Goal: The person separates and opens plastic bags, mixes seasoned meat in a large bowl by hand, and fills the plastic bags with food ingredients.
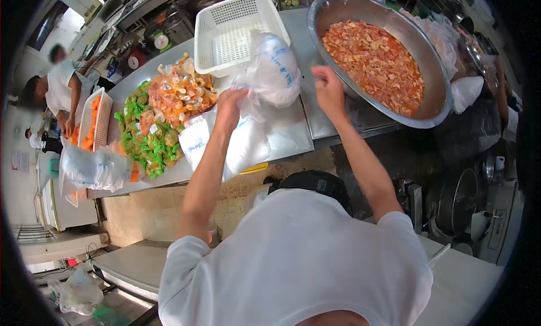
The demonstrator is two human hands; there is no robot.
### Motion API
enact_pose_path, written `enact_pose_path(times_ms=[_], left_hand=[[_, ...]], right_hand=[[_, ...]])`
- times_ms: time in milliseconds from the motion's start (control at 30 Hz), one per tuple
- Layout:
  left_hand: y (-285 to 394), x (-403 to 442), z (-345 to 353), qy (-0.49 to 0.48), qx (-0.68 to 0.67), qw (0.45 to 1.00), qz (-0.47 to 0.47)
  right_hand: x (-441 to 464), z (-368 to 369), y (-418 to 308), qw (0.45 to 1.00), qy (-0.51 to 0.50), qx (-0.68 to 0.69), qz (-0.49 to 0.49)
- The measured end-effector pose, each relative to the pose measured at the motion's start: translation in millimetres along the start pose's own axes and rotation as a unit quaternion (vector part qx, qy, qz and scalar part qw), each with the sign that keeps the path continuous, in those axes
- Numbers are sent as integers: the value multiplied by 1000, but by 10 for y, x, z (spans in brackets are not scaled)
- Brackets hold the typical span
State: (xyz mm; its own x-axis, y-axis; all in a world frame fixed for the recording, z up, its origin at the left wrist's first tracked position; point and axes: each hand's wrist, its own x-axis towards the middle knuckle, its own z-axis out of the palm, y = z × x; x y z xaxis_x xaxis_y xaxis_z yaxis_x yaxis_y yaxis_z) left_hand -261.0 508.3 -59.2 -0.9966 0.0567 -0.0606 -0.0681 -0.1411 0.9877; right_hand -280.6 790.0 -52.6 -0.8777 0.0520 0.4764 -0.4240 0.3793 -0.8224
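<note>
My left hand (pixel 230 107) is closed on the gathered edge of a clear plastic bag (pixel 275 72) with blue print. The bag is puffed out over the steel table, beside the white basket; whether anything is inside I cannot tell. To the bag's right, my right hand (pixel 328 90) is raised near the basin's rim, fingers partly bent and apart, holding nothing visible. A large steel basin (pixel 436 113) is filled with cut, reddish marinated meat (pixel 375 64). Below my left hand lies a stack of flat plastic bags (pixel 246 147) with blue print.
A white perforated basket (pixel 226 22) stands at the back. Left on the table (pixel 290 135) are bags of orange-red food (pixel 179 92), green-tied bags (pixel 151 148) and a roll of plastic bags (pixel 93 169). A co-worker (pixel 63 92) stands behind a basket of orange pieces (pixel 100 120).
</note>
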Motion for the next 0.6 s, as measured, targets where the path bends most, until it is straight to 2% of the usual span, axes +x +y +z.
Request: enact_pose_path(times_ms=[33,67,133,167,233,333,367,467,500,533,600], left_hand=[[113,-230,50,18,-73,997,-9],[212,-393,108,34,-145,989,-20],[242,-689,269,87,-99,991,11],[260,-732,335,109,-77,991,31],[292,-712,385,93,-36,995,29],[243,-602,327,75,54,994,51],[198,-575,278,69,89,992,62],[21,-677,80,61,290,955,2],[-234,-679,-53,33,242,969,-24],[-259,-788,-58,72,134,987,-52],[-270,-873,-26,140,-87,982,-97]], right_hand=[[-97,-27,-162,995,47,38,84],[-184,-4,-312,993,-12,65,97],[-497,131,-615,974,-137,113,138],[-560,233,-716,985,-119,86,86],[-645,399,-858,996,-85,29,-22],[-547,537,-619,993,-83,53,69],[-531,546,-552,989,-118,20,88],[-501,369,-367,967,-198,-44,151],[-511,310,-322,960,-210,-39,180],[-530,285,-345,952,-221,-32,211],[-460,281,-490,992,-74,-15,97]])
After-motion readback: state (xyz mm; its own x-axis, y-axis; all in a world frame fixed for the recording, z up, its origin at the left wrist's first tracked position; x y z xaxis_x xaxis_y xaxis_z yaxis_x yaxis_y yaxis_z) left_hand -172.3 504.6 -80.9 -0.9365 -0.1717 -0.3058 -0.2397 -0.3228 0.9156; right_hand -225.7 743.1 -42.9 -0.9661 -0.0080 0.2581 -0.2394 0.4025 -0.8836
